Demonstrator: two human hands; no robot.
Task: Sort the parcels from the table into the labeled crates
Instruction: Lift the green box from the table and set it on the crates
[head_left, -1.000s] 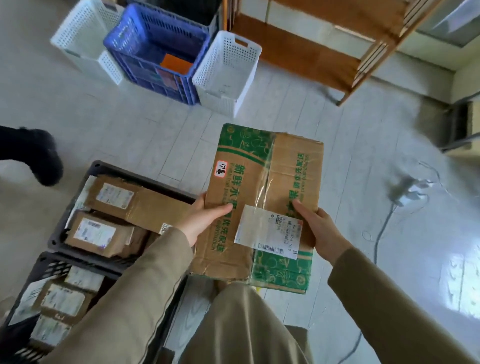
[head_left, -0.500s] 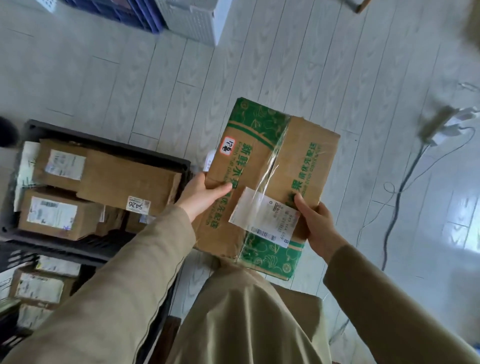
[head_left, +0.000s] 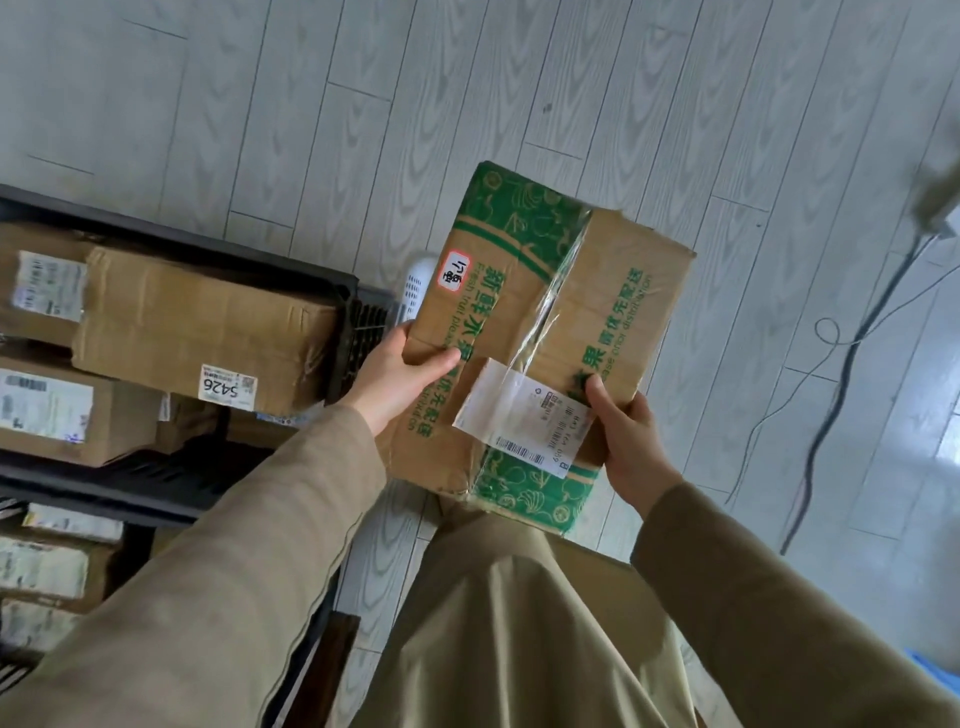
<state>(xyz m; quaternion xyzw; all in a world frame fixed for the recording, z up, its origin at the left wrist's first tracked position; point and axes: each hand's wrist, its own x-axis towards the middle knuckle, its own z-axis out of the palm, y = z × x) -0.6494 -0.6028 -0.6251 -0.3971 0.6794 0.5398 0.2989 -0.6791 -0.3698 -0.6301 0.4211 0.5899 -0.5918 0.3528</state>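
Observation:
I hold a flat brown and green cardboard parcel in front of me, above the floor. It carries a white shipping label and a small red-edged sticker. My left hand grips its left edge with the thumb on top. My right hand grips its near right corner, thumb on top beside the label. To my left stands a black crate holding several brown parcels, one marked 5426. A second black crate closer to me also holds labelled parcels.
Pale wood-look floor fills the far side. Black and white cables run across the floor at the right. A white shoe tip shows under the parcel's left edge. My tan coat fills the bottom of the view.
The view has tilted further down, so the blue and white baskets and the wooden shelf have left the frame. The parcel stays gripped by both hands, now closer beside the black crate.

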